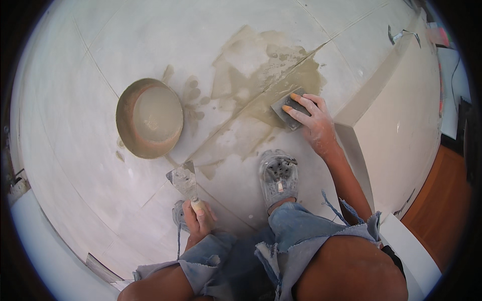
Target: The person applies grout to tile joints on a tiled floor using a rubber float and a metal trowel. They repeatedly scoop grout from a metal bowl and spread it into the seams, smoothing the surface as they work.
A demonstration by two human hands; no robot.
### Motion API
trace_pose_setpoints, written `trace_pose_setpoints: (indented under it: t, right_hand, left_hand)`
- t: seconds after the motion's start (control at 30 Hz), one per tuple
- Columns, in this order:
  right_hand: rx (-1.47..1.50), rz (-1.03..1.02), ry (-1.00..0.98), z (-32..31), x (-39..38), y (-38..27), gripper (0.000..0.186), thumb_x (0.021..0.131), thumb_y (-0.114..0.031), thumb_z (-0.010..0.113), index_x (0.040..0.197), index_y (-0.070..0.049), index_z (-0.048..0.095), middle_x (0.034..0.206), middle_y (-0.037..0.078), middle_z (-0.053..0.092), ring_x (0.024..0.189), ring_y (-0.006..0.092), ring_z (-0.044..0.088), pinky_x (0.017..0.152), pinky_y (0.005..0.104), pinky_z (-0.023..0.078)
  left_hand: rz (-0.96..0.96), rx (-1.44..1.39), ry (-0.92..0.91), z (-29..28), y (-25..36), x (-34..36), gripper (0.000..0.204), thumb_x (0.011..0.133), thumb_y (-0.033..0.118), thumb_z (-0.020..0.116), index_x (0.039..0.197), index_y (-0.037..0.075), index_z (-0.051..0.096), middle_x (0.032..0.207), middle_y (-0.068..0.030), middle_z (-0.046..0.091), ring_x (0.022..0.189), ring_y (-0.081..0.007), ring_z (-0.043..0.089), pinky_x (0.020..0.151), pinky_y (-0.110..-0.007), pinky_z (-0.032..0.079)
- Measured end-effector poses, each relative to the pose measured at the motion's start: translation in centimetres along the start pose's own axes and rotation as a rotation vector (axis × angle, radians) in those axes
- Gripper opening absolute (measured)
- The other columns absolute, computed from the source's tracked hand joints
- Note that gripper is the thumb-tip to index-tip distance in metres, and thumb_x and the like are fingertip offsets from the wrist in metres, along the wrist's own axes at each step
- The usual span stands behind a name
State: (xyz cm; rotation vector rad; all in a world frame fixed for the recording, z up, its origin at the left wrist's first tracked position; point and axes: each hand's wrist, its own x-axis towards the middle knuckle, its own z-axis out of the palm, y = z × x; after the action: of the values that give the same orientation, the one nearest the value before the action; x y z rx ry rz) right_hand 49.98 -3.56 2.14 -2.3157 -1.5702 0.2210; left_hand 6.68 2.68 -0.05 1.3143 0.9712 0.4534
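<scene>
Basin (129, 136) of slurry (158, 114) sits on the floor (75, 145); below right of it, a putty knife (184, 181) is clasped in the left hand (200, 220). Right of the basin, a dark pad (288, 119) lies under 2 orange-tipped fingers (296, 97) of the right hand (318, 123), their grip unclear.

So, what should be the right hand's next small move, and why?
Perhaps slide the dark pad across the floor joint: the right hand holds it beside that line, and greenish-brown slurry lies smeared on both sides.
</scene>
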Motion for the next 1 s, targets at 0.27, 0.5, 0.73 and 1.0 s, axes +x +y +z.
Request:
trace_pose_setpoints:
  t: [0.27,0.5,0.73,1.0]
  right_hand:
    - [-0.065,0.051,-0.010,0.8,-2.4,-0.6,0.055,0.077,0.007,0.068,0.121,-0.023,0.081,0.139,0.004,0.069,0.126,0.0321,0.060,0.101,0.0413,0.057]
    - [0.018,0.021,0.064,0.2,4.7,-0.8,0.058,0.079,0.015,0.061,0.124,-0.016,0.081,0.136,0.009,0.072,0.122,0.0344,0.061,0.105,0.0419,0.055]
    - [-0.021,-0.128,-0.012,-0.9,16.7,1.1,0.051,0.089,0.013,0.056,0.126,-0.014,0.080,0.136,0.010,0.073,0.119,0.0339,0.062,0.106,0.0396,0.054]
    - [-0.085,-0.304,-0.250,1.0,20.9,2.9,0.042,0.088,0.002,0.062,0.123,-0.011,0.079,0.120,0.013,0.078,0.110,0.0344,0.070,0.101,0.0434,0.055]
  left_hand:
    - [0.004,0.067,-0.109,-1.5,-1.7,-0.1,0.059,0.114,0.043,0.046,0.146,-0.003,0.032,0.097,-0.0154,0.060,0.063,-0.0186,0.061,0.058,-0.033,0.055]
    - [-0.012,0.020,-0.047,-0.4,0.0,0.4,0.053,0.115,0.041,0.047,0.140,-0.006,0.041,0.086,-0.0112,0.065,0.061,-0.0169,0.063,0.060,-0.033,0.054]
    - [-0.015,0.064,-0.069,-0.2,0.6,1.1,0.052,0.115,0.040,0.045,0.140,-0.006,0.044,0.083,-0.0104,0.065,0.061,-0.0161,0.063,0.059,-0.033,0.054]
    - [-0.046,0.061,-0.089,-1.2,0.3,0.7,0.053,0.115,0.038,0.046,0.144,-0.006,0.043,0.083,-0.0109,0.064,0.065,-0.0160,0.063,0.062,-0.032,0.054]
